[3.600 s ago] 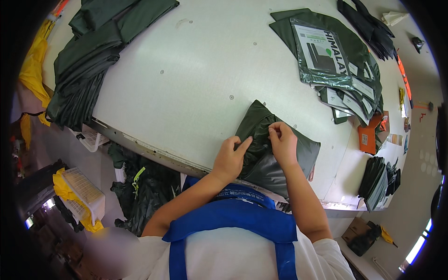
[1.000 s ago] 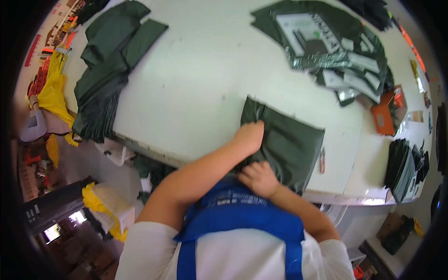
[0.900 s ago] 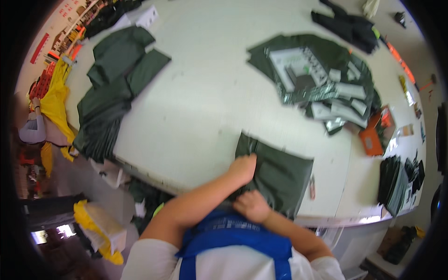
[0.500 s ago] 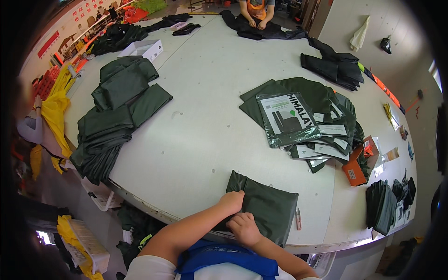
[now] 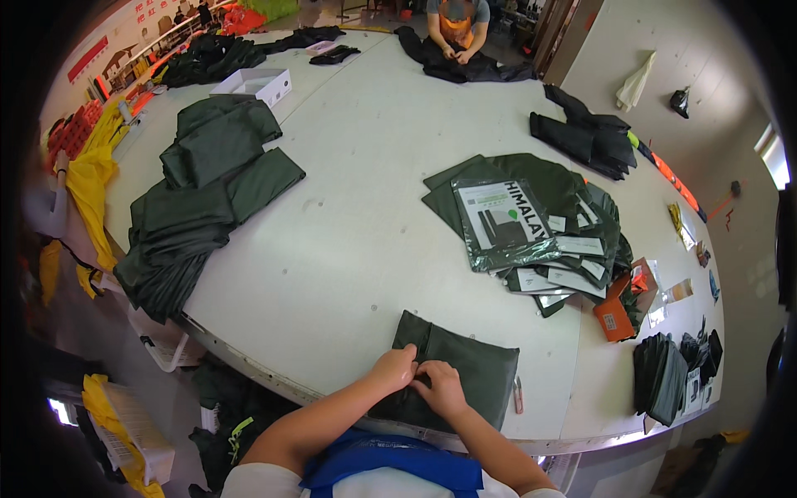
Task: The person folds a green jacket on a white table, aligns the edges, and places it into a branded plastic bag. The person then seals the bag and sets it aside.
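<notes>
Head view shows the person's left hand (image 5: 393, 368) and right hand (image 5: 439, 388) meeting over a folded dark green fabric garment (image 5: 469, 373) that lies flat at the near edge of the large white table (image 5: 357, 207). Both hands have their fingers curled and pinched on the cloth near its near-left part — fingertips almost touching each other. Just right of the right hand, beside the garment's edge, lies a small slim pen-like tool (image 5: 518, 394). Ahead of the hands and to the right sits a heap of dark green garments sealed in clear plastic bags (image 5: 531, 224), with an orange card packet (image 5: 614, 314) at its near side. Far off to the left of the left hand is a stack of unbagged dark green garments (image 5: 199, 199). Across the table another person (image 5: 452, 25) handles dark cloth.
</notes>
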Tool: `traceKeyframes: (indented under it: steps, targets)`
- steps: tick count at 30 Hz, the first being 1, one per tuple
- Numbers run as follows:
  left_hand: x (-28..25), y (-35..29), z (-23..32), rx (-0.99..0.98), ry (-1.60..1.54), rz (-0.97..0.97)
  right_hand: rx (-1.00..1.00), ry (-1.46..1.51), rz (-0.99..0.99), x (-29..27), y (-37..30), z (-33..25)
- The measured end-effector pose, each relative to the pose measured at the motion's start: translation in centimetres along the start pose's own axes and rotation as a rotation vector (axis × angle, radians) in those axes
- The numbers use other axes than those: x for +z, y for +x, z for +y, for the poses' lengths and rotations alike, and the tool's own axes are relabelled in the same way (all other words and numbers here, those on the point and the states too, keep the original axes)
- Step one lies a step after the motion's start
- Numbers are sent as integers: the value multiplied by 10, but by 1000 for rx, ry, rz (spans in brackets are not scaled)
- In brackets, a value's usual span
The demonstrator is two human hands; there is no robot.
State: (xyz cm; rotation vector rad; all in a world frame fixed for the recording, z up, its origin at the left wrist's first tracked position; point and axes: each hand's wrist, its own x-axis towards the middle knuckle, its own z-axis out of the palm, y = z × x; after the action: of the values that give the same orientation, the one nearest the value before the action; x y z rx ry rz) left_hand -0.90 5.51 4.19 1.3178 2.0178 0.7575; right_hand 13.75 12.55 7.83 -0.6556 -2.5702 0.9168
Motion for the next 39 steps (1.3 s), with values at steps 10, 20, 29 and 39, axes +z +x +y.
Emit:
traceKeyframes:
  steps: [10,20,29,39]
  targets:
    - [-14,-46,4,-125,-56,129,200,-448,-143,19,21,-16]
    - [6,-35,22,-212,-393,-176,166,79,-442,-1,26,49]
    - [34,-37,-4,-46,-173,8,-38,-354,-301,-25,-27,13]
    - [26,-8,35,-133,-177,-209,18,-145,-239,-15,-28,36]
